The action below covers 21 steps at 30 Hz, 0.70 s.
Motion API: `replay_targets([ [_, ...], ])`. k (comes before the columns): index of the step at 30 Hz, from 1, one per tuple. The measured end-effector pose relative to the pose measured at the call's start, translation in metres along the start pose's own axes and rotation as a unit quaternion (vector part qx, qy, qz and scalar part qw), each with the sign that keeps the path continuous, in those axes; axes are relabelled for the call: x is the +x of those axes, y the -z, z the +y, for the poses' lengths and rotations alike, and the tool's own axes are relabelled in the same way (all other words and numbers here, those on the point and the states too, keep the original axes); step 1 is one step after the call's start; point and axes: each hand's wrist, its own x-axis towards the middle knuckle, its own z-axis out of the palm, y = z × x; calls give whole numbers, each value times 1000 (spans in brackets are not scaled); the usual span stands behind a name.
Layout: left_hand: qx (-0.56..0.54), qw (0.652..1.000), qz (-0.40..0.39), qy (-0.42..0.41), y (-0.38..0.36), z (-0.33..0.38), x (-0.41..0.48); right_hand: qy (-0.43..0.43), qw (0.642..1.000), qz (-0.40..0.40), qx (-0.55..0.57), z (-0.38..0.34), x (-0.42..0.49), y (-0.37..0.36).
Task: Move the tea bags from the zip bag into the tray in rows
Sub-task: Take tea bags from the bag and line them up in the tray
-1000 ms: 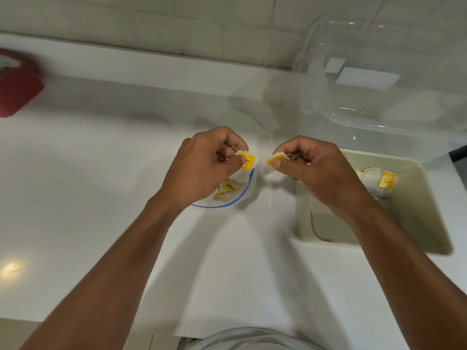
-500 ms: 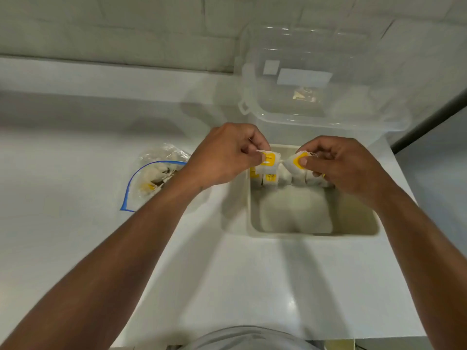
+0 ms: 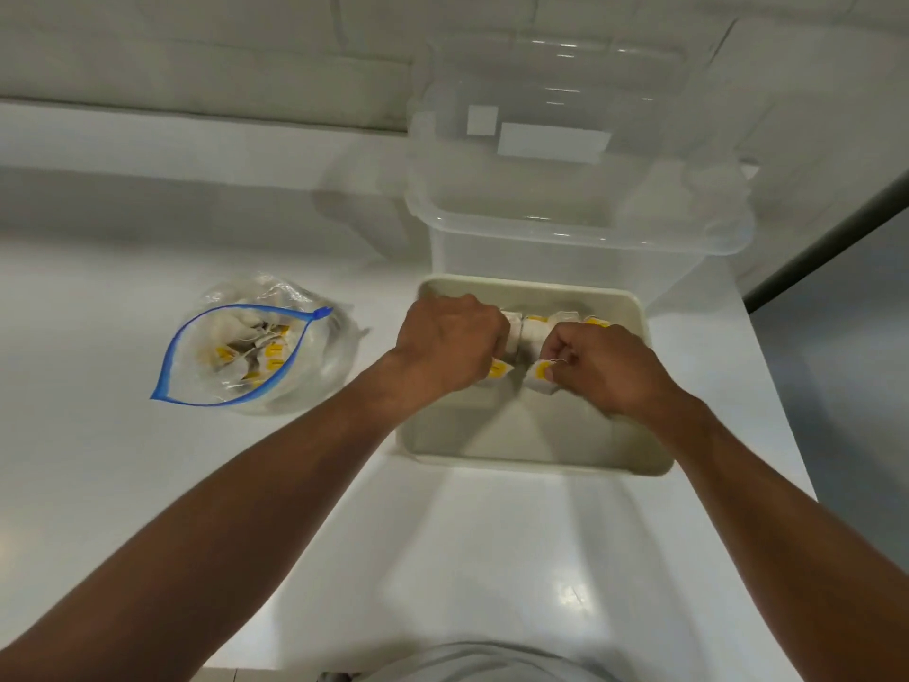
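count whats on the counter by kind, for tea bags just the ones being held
zip bag: 1
tray: 1
clear plastic box: 1
held tea bags: 2 (left tea bag, right tea bag)
total: 5
The tea bags inside the zip bag and along the tray's far wall are too blurred to count.

Blue-edged clear zip bag [image 3: 324, 347], yellow-tagged white tea bags [image 3: 533, 331], cream tray [image 3: 531, 466], white counter [image 3: 98, 460]
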Motion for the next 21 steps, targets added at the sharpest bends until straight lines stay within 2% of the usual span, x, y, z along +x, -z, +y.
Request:
replay_targets([
  [3, -8, 1000, -7, 5, -6, 4, 2, 17, 1000, 24, -2, 0, 1, 1],
  [9, -60, 993, -99, 1, 0, 1, 17, 9, 997, -73, -5, -1, 14, 6],
  [15, 1, 999, -30, 30, -9, 0, 42, 11, 998, -3, -66, 2, 37, 0],
  [21, 61, 997, -7, 42, -19, -2, 47, 20, 996, 41, -74, 6, 44, -7],
])
